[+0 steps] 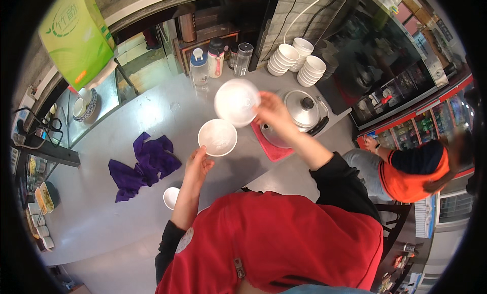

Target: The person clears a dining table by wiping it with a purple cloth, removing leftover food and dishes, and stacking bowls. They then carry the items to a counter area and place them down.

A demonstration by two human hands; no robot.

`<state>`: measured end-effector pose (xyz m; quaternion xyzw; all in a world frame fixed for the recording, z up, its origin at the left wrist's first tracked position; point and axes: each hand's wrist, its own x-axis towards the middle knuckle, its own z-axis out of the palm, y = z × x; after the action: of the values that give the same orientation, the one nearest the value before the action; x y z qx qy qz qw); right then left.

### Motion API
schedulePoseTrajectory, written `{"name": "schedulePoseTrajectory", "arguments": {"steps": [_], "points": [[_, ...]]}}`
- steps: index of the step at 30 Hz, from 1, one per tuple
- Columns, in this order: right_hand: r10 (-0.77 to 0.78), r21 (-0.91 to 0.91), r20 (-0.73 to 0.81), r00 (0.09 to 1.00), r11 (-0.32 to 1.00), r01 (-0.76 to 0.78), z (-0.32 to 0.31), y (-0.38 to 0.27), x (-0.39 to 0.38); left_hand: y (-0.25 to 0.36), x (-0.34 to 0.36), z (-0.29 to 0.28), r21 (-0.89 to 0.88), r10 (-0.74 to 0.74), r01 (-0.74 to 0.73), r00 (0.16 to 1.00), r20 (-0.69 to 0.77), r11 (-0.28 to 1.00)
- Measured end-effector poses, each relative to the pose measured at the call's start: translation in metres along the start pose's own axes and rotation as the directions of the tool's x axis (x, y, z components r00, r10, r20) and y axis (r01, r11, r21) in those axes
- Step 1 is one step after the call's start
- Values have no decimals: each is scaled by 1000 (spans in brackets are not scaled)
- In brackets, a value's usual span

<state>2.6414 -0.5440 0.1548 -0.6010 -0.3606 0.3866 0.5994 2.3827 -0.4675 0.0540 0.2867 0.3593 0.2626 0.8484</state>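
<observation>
A white bowl (217, 138), tilted toward me, is held at its near rim by my left hand (198, 165), thumb over the edge. Just above and to its right is a second round white bowl or dish (235, 102). It is smeared by motion, so its exact kind is unclear. The fingers of my right hand (272, 110) pinch its right edge. The two white pieces are close together over the grey counter (101, 213), and I cannot tell whether their rims touch. Another small white bowl (171, 197) stands beside my left forearm.
A purple cloth (144, 164) lies crumpled to the left. At right a metal kettle (303, 111) stands by a red mat (274, 146). Bottles (199, 71) and stacked white bowls (284, 58) line the back. A person in orange (411, 172) is at the far right.
</observation>
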Motion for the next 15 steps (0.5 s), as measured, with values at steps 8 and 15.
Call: {"name": "schedulePoseTrajectory", "arguments": {"steps": [8,15], "points": [[265,328,-358,895,934,-145,-205,6,178,-11,-11,-9,20,-13,16,992,-123,1000],[270,223,-532,802,959,-175,-255,45,267,1,-24,3,20,33,-31,995,-97,999]]}}
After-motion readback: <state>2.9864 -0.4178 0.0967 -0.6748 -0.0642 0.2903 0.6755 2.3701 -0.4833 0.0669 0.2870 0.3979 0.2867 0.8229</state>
